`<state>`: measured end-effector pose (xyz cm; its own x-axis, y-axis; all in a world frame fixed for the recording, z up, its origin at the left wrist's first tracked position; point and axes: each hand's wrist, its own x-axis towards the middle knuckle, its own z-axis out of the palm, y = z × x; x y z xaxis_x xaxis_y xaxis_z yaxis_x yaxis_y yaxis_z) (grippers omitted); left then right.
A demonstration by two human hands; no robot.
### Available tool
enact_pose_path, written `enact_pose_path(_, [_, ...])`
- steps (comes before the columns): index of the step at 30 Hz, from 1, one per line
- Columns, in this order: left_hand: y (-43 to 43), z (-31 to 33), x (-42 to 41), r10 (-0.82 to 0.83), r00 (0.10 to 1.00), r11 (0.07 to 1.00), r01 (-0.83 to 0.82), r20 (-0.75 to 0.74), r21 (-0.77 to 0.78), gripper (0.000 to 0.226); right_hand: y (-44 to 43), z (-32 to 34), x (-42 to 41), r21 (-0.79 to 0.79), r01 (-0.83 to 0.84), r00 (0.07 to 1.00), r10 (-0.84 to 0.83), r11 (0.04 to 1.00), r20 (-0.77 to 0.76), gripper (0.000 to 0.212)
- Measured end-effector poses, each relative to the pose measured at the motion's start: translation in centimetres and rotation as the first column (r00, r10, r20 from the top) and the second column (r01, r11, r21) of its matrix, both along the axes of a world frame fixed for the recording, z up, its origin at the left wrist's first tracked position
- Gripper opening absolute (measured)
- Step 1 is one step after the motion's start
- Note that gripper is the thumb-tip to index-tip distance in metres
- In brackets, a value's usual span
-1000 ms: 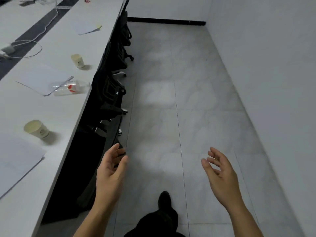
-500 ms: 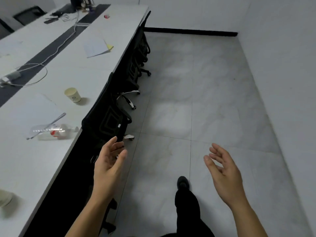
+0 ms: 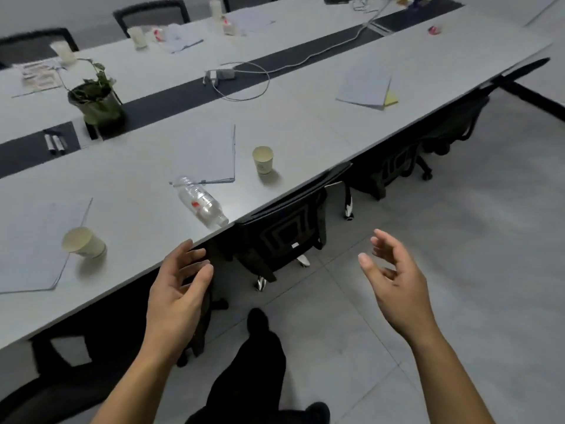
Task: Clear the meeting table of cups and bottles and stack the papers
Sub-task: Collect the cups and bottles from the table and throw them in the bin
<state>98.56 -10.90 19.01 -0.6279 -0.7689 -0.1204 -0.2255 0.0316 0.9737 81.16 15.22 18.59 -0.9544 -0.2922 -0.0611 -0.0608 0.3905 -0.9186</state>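
A clear plastic bottle lies on its side near the edge of the long white meeting table. One paper cup stands upright to its right; another paper cup lies tipped over on a paper sheet at the left. More papers lie behind the bottle, and a further stack sits far right. My left hand hovers open just off the table edge, below the bottle. My right hand is open over the floor, holding nothing.
Black office chairs are tucked under the near edge. A potted plant, markers and a white charger with cable sit along the dark centre strip. Cups, bottles and papers line the far side. Grey tiled floor lies to the right.
The view has swung left toward the table, so the bottle, cups and papers now lie in front of me. Both hands stay open and empty, the left now near the table edge.
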Motion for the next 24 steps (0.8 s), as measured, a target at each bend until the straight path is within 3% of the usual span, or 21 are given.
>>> enact_pose_path(4, [-3.2,-3.5,-3.3,0.097,0.993,0.994,-0.1,0.063,0.04,0.049,-6.2,-2.7,-5.2,0.012,-0.102,0.994,0.101,0.995,0.047,0.046])
enact_pose_path(9, [-9.6,-7.5,-9.4,0.058,0.979,0.989,-0.084,0.198,0.125,0.053,-15.0,-4.9,-11.6,0.072,-0.172,0.977,0.16,0.982,0.144,0.046])
enact_pose_path(14, [-17.5,-11.1,-16.7,0.125,0.928,0.983,-0.163,0.352,0.08,0.06,-25.0,-7.5,-19.5,0.133,-0.231,0.963,0.207,0.964,0.175,0.057])
enact_pose_path(24, [-23.1,-18.3,-22.5,0.199,0.791,0.944,-0.312,0.579,0.103,0.119,-38.2,-14.6,-26.9,0.416,-0.323,0.946,0.295,0.85,0.132,0.101])
